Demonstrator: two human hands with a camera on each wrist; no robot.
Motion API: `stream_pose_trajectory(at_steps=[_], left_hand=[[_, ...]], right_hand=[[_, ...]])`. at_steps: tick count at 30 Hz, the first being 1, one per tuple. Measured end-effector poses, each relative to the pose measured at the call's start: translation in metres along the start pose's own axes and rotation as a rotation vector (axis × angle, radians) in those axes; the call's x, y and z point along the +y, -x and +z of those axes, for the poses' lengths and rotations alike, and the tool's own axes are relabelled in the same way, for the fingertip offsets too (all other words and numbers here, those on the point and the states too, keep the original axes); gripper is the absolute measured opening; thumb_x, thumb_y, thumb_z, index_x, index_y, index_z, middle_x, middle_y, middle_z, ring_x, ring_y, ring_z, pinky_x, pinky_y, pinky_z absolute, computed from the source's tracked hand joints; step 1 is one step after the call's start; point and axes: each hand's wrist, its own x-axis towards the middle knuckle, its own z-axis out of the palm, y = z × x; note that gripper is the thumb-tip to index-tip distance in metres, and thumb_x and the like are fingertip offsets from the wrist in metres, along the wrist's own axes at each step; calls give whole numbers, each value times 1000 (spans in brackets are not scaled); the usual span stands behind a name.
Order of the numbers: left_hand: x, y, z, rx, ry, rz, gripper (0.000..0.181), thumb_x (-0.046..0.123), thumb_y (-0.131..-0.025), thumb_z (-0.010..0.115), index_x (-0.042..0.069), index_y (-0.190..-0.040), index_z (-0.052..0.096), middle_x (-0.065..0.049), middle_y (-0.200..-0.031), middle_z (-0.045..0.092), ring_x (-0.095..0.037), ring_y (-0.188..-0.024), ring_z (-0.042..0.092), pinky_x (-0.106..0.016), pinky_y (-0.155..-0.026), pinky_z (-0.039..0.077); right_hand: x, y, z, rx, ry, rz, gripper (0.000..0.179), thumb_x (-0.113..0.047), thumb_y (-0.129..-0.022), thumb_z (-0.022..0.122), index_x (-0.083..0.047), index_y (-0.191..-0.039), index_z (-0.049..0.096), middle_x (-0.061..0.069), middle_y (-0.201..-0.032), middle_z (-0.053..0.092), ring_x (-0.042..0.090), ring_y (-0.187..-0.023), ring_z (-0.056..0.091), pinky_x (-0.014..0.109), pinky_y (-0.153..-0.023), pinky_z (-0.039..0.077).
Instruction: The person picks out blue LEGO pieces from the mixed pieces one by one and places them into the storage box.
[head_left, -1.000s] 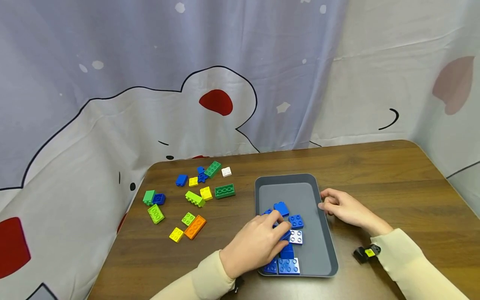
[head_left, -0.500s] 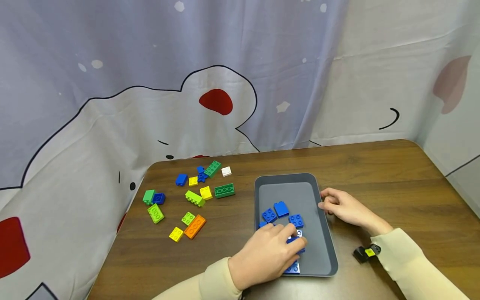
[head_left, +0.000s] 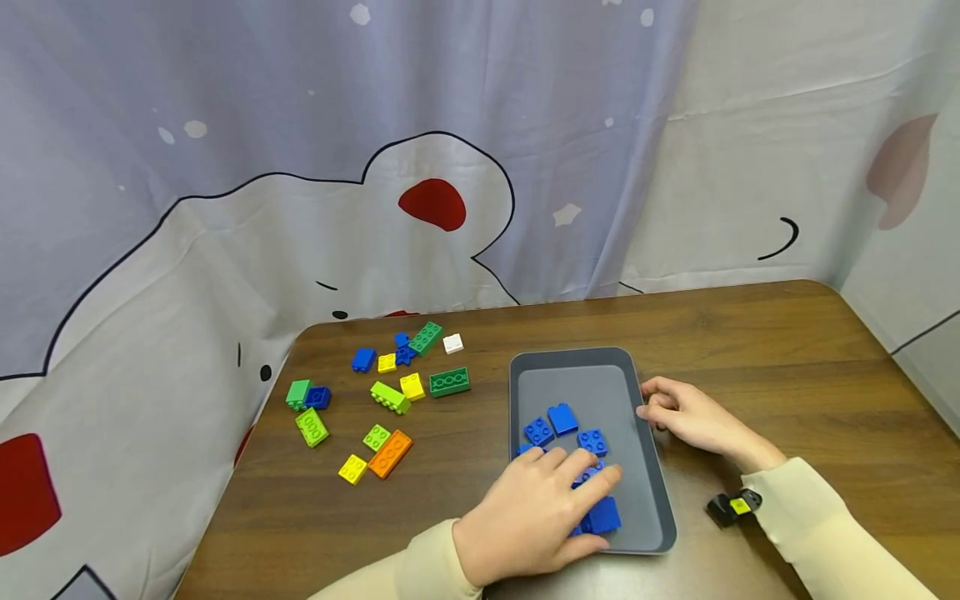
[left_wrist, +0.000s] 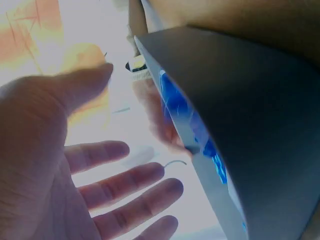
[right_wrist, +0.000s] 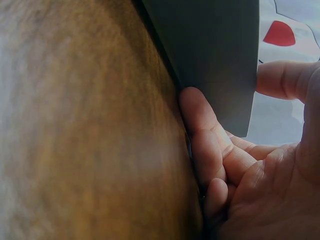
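Observation:
My left hand (head_left: pixel 536 517) is over the front left of the grey tray (head_left: pixel 656 508), its fingers spread loosely above blue bricks. In the left wrist view, the left hand (left_wrist: pixel 85 165) has nothing between thumb and fingers. A blue brick (head_left: pixel 603 515) lies just beyond its thumb and index finger, while the palm hides bricks underneath. More blue bricks lie farther back, including a studded blue brick (head_left: pixel 592 442) and another blue brick (head_left: pixel 562 419). My right hand (head_left: pixel 693 417) holds the tray's right side, with curled fingers (right_wrist: pixel 202 135) against the outer wall and the thumb at the rim.
Left of the tray, loose bricks are scattered over the wooden table (head_left: pixel 465 442): an orange brick (head_left: pixel 391 454), a dark green brick (head_left: pixel 449 382), a white brick (head_left: pixel 453 343), and several yellow, lime and blue ones. A patterned curtain (head_left: pixel 300 167) hangs behind the table.
My left hand has carried a blue brick rightward and toward the tray's front, then let go as its fingers spread. The right hand stays at the tray's side.

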Motion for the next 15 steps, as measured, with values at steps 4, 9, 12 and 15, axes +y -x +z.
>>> stream_pose_trajectory(at_steps=[4,9,12,15], left_hand=[[-9,8,-1,-78,53,-73,87,78,-90,54,25,-157,40,-1,-153,50,-19,-129,59,-40,-101,55],[-26,20,-3,-116,82,-172,94,83,-88,51,25,-160,36,-3,-164,40,-23,-139,52,-46,-109,50],[-38,29,-4,-117,80,-235,95,83,-87,53,26,-161,36,-4,-163,41,-25,-138,53,-50,-109,50],[-49,38,-6,-121,74,-297,95,82,-87,56,25,-161,37,-5,-162,43,-27,-137,54,-52,-108,50]], right_hand=[[0,-1,1,2,10,-6,41,-20,-101,63,8,-130,56,1,-73,60,8,-69,55,23,-65,42],[-1,-1,0,5,22,-9,40,-19,-101,64,9,-129,57,1,-72,60,7,-69,55,23,-65,41],[0,-1,0,4,21,-10,40,-19,-101,64,8,-129,57,0,-73,59,7,-69,54,23,-66,41],[0,-1,0,6,23,-8,40,-20,-101,64,8,-129,57,-1,-73,59,6,-69,53,23,-66,41]])
